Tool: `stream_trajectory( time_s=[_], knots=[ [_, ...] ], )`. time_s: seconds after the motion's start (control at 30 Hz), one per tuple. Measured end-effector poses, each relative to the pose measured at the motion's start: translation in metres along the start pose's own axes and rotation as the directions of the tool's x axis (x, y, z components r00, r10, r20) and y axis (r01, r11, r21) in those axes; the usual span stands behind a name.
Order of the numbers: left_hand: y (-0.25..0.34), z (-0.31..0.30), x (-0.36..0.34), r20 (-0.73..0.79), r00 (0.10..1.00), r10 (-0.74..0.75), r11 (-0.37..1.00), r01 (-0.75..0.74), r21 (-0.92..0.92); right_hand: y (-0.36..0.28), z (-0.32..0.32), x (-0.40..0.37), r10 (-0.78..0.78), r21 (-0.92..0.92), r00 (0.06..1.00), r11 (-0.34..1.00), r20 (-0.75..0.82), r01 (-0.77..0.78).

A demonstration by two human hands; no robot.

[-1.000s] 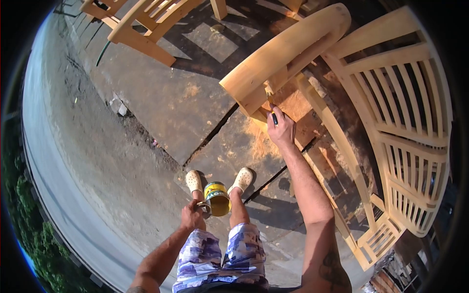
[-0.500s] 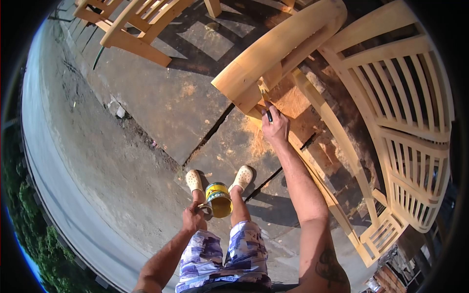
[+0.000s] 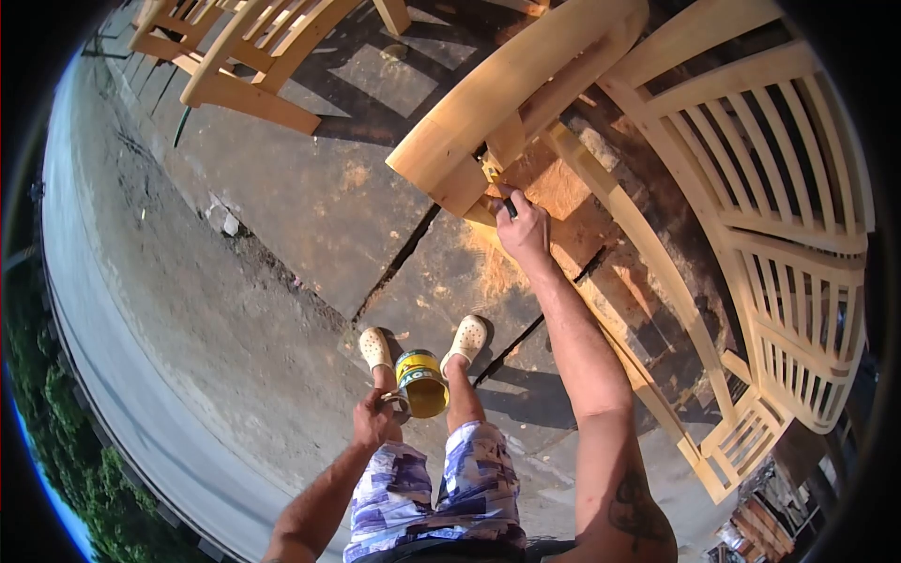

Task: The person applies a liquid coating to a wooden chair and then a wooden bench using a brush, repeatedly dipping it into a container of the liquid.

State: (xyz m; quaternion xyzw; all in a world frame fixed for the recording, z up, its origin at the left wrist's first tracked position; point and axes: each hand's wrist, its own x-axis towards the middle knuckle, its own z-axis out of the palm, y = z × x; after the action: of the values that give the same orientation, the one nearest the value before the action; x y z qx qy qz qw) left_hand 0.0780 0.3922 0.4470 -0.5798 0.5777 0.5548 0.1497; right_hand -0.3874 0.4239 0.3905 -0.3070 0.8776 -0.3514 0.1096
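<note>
Standing on roadside concrete point(image 3: 296, 206), wooden furniture point(image 3: 511, 86)

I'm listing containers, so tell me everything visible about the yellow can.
The can is round, apparently metal, banded yellow with dark and pale lettering. Its open mouth faces the camera, showing a yellowish inside; any fill level is unclear. The left hand holds it by a curved side handle, and it appears between the lower legs.
</note>
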Motion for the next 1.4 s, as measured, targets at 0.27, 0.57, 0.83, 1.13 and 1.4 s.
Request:
stream_trajectory(
  time_s=[0.27, 0.57, 0.83, 1.13, 1.4],
  knots=[
    [0.009, 0.004, -0.002, 0.021, 1.000, 0.001, 1.000, -0.001, -0.016, -0.002, -0.017, 0.002, -0.053, 0.101, 0.999, 0.994, -0.004, 0.053],
    [0.034, 0.000, -0.010, 0.032, 0.999, -0.031, 0.998, 0.033, -0.061, -0.011, -0.041, 0.020, 0.028, -0.107, 0.994, 0.994, 0.102, -0.017],
    [0.052, 0.008, -0.008, 0.048, 0.999, -0.018, 0.983, 0.026, -0.182, 0.016, -0.054, -0.003, -0.033, 0.140, 0.999, 0.990, -0.006, 0.034],
    [0.107, 0.020, -0.019, 0.092, 0.993, 0.074, 0.964, -0.048, -0.261, -0.079, -0.206, -0.145, 0.273, 0.688, 0.961, 0.692, 0.033, -0.220],
    [0.186, 0.017, -0.041, 0.218, 0.959, 0.178, 0.904, -0.072, -0.421, -0.158, -0.229, -0.186, -0.013, 0.463, 0.997, 0.886, 0.075, -0.023]
  ],
)
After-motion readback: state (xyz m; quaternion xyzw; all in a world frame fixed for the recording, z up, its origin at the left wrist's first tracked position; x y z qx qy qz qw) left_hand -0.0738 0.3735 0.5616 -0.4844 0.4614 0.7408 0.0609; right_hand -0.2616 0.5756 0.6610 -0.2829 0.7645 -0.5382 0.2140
